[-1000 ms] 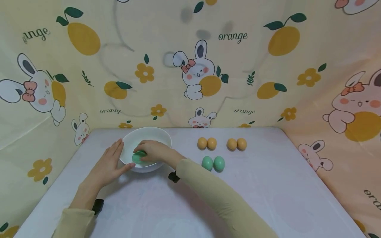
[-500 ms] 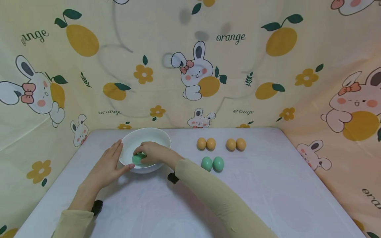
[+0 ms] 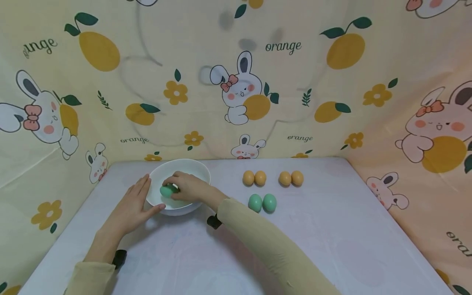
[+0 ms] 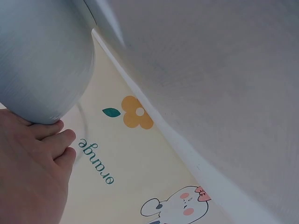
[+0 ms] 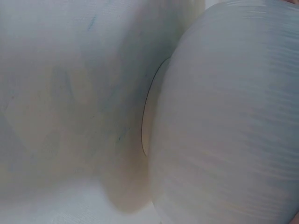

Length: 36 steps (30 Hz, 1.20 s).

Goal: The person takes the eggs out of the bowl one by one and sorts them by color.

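Note:
A white bowl [image 3: 199, 167] stands at the back left of the table. My left hand [image 3: 129, 209] rests against its left side, fingers straight and thumb at the near rim. In the left wrist view, the left hand's fingers [image 4: 60, 142] touch the bowl's outer wall [image 4: 42, 56]. Reaching over the right rim, my right hand [image 3: 189, 187] pinches a green egg [image 3: 167, 191] inside the bowl. Its fingers partly cover the egg. The right wrist view holds mostly the bowl's outside [image 5: 224, 116], and the egg is hidden there.
Two green eggs [image 3: 269, 203] lie side by side right of the bowl. Behind them are a pair of yellow eggs [image 3: 248, 178] and, further right, another yellow pair [image 3: 297, 178]. A printed cloth [image 3: 295, 82] hangs along the table's back and sides.
The right hand and the green egg have shifted slightly left and away from the near rim within the bowl. The left hand stays in place; the head view has drifted a little.

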{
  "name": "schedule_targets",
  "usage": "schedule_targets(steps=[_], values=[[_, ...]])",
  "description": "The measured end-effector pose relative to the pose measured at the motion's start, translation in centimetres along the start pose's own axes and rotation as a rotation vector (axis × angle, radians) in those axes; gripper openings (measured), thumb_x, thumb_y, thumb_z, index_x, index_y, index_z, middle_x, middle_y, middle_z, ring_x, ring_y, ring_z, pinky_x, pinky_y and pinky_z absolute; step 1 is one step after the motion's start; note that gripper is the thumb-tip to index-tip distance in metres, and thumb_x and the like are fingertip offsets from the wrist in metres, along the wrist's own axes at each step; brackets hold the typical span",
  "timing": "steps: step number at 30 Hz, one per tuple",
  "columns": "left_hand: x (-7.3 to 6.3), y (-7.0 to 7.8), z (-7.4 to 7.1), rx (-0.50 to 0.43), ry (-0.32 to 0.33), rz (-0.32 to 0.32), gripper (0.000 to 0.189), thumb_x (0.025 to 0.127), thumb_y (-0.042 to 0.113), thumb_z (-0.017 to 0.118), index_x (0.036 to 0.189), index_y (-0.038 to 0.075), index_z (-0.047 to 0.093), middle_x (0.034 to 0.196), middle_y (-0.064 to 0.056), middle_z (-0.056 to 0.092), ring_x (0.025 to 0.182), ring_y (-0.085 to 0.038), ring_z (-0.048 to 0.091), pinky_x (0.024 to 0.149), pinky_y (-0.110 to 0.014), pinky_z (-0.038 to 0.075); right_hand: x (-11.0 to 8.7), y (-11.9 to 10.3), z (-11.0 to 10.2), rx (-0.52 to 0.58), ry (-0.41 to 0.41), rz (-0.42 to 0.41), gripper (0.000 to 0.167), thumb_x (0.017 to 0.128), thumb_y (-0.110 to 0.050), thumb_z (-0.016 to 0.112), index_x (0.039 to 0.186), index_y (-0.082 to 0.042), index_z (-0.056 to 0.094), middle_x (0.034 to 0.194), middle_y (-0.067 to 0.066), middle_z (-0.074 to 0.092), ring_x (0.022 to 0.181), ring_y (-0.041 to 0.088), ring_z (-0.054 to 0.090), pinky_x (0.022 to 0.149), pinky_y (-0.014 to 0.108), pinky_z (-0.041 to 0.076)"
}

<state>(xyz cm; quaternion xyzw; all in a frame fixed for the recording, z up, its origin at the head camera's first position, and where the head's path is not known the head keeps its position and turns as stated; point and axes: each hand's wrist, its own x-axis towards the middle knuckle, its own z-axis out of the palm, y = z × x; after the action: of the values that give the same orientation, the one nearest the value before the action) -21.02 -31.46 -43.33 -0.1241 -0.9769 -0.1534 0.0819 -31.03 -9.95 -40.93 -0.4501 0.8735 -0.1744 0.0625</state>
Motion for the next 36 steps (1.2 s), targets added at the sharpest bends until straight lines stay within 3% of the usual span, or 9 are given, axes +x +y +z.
schedule_targets(steps=[8, 16, 24, 31, 36], values=[[0.0, 0.2, -0.1, -0.002, -0.005, -0.009, 0.109, 0.096, 0.064, 0.062, 0.159, -0.014, 0.02, 0.168, -0.032, 0.018, 0.153, -0.051, 0.021, 0.124, -0.066, 0.021, -0.3, -0.1, -0.1, 0.087, 0.069, 0.036, 0.051, 0.1, -0.027, 0.073, 0.148, -0.025, 0.056, 0.138, 0.002, 0.054, 0.103, 0.008, 0.061, 0.088, 0.013, 0.051], [0.0, 0.3, -0.1, 0.005, -0.015, -0.022, 0.109, 0.096, 0.065, 0.061, 0.158, -0.014, 0.02, 0.168, -0.032, 0.018, 0.153, -0.051, 0.02, 0.124, -0.066, 0.02, -1.1, 0.0, -0.5, 0.105, 0.208, 0.027, 0.057, 0.101, -0.027, 0.071, 0.155, -0.026, 0.051, 0.142, 0.006, 0.049, 0.1, 0.01, 0.063, 0.077, 0.009, 0.049], [0.0, 0.3, -0.1, 0.01, -0.014, -0.021, 0.109, 0.096, 0.065, 0.061, 0.159, -0.015, 0.02, 0.168, -0.032, 0.018, 0.153, -0.052, 0.02, 0.124, -0.067, 0.02, -3.1, 0.2, -1.3, 0.215, 0.369, 0.01, 0.055, 0.099, -0.022, 0.073, 0.151, -0.021, 0.055, 0.14, 0.008, 0.049, 0.096, 0.011, 0.064, 0.079, 0.01, 0.052], [0.0, 0.3, 0.0, 0.008, -0.023, -0.039, 0.109, 0.096, 0.065, 0.061, 0.16, -0.013, 0.018, 0.168, -0.032, 0.016, 0.154, -0.051, 0.019, 0.124, -0.067, 0.019, -5.3, 0.6, -1.8, 0.299, 0.508, -0.033, 0.054, 0.096, -0.016, 0.077, 0.146, -0.012, 0.058, 0.133, 0.011, 0.052, 0.095, 0.016, 0.064, 0.084, 0.022, 0.06], [-0.1, 0.6, -0.2, 0.0, -0.025, -0.044, 0.108, 0.096, 0.061, 0.063, 0.16, -0.013, 0.017, 0.168, -0.032, 0.016, 0.153, -0.052, 0.019, 0.124, -0.067, 0.02, -7.2, 1.1, -2.4, 0.357, 0.599, -0.042, 0.052, 0.095, -0.012, 0.077, 0.143, -0.009, 0.059, 0.131, 0.011, 0.052, 0.095, 0.019, 0.065, 0.083, 0.017, 0.058]])
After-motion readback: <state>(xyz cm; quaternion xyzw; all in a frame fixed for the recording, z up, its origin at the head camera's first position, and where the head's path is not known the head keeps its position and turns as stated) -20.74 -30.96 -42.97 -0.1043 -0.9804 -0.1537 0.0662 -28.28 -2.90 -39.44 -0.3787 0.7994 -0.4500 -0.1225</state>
